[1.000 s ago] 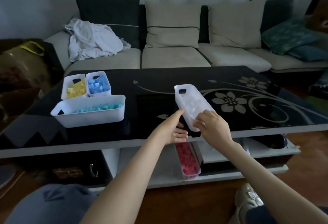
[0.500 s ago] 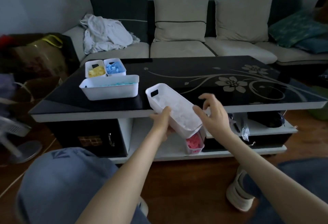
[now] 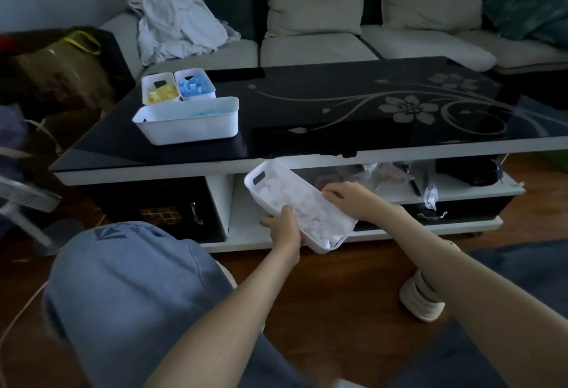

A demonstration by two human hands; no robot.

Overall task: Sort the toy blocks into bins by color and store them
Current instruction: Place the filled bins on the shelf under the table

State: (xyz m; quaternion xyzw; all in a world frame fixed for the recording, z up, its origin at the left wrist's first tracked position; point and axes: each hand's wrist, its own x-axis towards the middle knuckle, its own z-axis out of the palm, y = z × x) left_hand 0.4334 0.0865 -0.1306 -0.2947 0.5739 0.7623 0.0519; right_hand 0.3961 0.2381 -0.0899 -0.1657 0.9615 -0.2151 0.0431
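A long white bin of white blocks [image 3: 295,200] hangs tilted in front of the coffee table's lower shelf [image 3: 246,218]. My left hand [image 3: 284,228] grips its near left rim. On its right rim rests my right hand [image 3: 350,198], fingers curled over the edge. A bin with pink blocks [image 3: 327,179] shows only partly behind the white bin on the shelf. On the black tabletop [image 3: 322,117] stand three white bins: yellow blocks [image 3: 159,92], blue blocks [image 3: 195,86], and a larger one with turquoise blocks [image 3: 190,120].
Bags and small items [image 3: 430,178] clutter the right part of the lower shelf. A dark drawer unit [image 3: 159,209] fills the left part. My knee [image 3: 129,283] is at lower left, a shoe [image 3: 422,298] on the wooden floor at right. A sofa [image 3: 313,37] stands behind.
The white bin has left the tabletop and come down in front of the lower shelf. Both hands moved down with it, and the view dropped lower.
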